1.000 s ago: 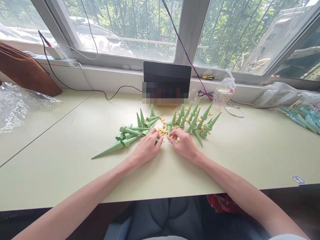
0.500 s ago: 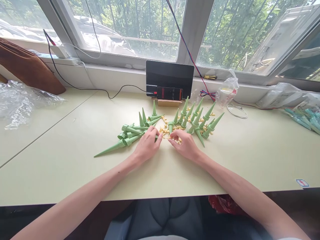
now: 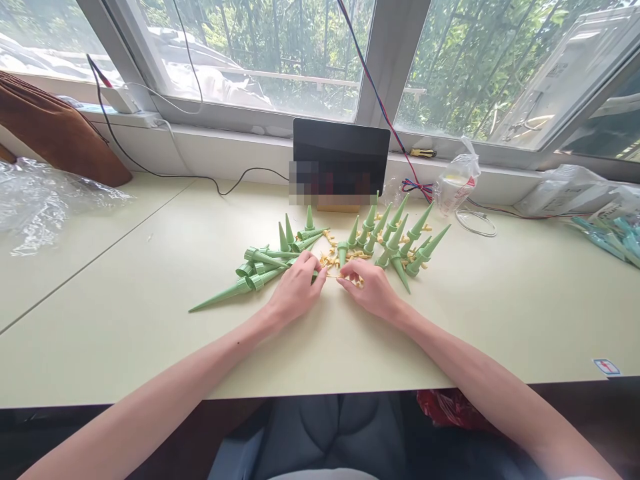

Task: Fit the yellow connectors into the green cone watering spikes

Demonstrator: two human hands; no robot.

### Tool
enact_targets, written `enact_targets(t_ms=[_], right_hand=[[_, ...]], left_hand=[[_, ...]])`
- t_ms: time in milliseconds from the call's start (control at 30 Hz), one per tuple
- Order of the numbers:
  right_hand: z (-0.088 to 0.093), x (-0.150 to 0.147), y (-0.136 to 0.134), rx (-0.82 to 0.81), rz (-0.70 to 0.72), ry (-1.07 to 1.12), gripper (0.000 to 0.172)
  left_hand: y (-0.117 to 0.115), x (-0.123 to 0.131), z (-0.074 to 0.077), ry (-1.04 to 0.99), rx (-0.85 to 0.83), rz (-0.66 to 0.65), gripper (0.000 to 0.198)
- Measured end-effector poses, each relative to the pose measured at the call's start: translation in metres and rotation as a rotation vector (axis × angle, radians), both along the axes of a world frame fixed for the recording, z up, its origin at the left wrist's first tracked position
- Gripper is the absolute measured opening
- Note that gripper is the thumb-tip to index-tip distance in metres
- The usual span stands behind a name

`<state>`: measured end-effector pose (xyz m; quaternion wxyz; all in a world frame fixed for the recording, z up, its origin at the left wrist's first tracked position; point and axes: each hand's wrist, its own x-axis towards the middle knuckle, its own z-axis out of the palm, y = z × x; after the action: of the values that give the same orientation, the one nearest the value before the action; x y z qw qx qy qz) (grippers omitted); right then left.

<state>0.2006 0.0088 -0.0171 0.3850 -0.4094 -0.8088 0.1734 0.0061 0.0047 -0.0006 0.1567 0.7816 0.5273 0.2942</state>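
Observation:
My left hand (image 3: 295, 293) and my right hand (image 3: 373, 291) rest on the pale table (image 3: 150, 320), fingertips nearly meeting. Between them both pinch a small thin yellow piece (image 3: 332, 275). Lying green cone spikes (image 3: 260, 267) are piled left of my left hand, one long spike (image 3: 220, 297) pointing left. Upright green cone spikes (image 3: 400, 237) stand in a group behind my right hand. Small yellow parts (image 3: 327, 257) lie scattered between the two groups.
A dark tablet (image 3: 341, 157) leans on the sill behind the spikes, a cable (image 3: 200, 179) running left. Clear plastic wrap (image 3: 45, 200) and a brown bag (image 3: 55, 137) lie at left. A plastic bag (image 3: 457, 180) and teal parts (image 3: 613, 237) sit at right.
Both hands have stayed almost in place at the yellow piece; the view has shifted slightly, so everything sits a little to the right.

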Motion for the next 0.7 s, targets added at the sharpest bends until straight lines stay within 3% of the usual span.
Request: enact_targets(t_ms=[367, 700], right_hand=[[-0.0058, 0.0, 0.0038, 0.035, 0.064, -0.115, 0.004], [-0.0037, -0.0045, -0.0002, 0.117, 0.085, 0.011, 0.009]], left_hand=[[-0.0032, 0.0018, 0.0019, -0.126, 0.043, -0.011, 0.019], [-0.0059, 0.0049, -0.0014, -0.16, 0.117, -0.088, 0.017]])
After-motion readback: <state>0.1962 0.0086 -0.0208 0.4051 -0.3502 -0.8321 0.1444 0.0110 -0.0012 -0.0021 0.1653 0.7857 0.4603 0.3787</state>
